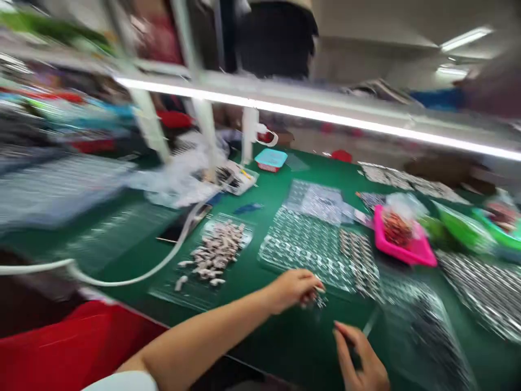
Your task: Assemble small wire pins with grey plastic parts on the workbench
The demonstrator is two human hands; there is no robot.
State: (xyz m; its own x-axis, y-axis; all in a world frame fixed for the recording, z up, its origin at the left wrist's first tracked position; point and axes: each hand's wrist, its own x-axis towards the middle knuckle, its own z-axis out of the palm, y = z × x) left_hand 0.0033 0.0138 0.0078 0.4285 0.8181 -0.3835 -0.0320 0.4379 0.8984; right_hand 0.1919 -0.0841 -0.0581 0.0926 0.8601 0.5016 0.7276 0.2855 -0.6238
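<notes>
Tiny shiny part (pixel 321 300) pinched in the left hand (pixel 296 291)
It's right at the fingertips, sticking out past them, too blurry to ID. Probably light, stiff and kinda slippery, so I'd hold it by the edges. Right hand (pixel 362 361) is nearby, thumb and index apart, nothing visible between them. Clear molded tray (pixel 299 251) lies just beyond, pale little pieces (pixel 217 251) off left.

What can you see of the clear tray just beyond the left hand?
The tray looks like clear, glossy plastic, with rows of small pockets. It lies flat on the green table. Small pieces line its right side; clear plastic lies at its far end. The left hand is by its near edge; contact is unclear.
</notes>
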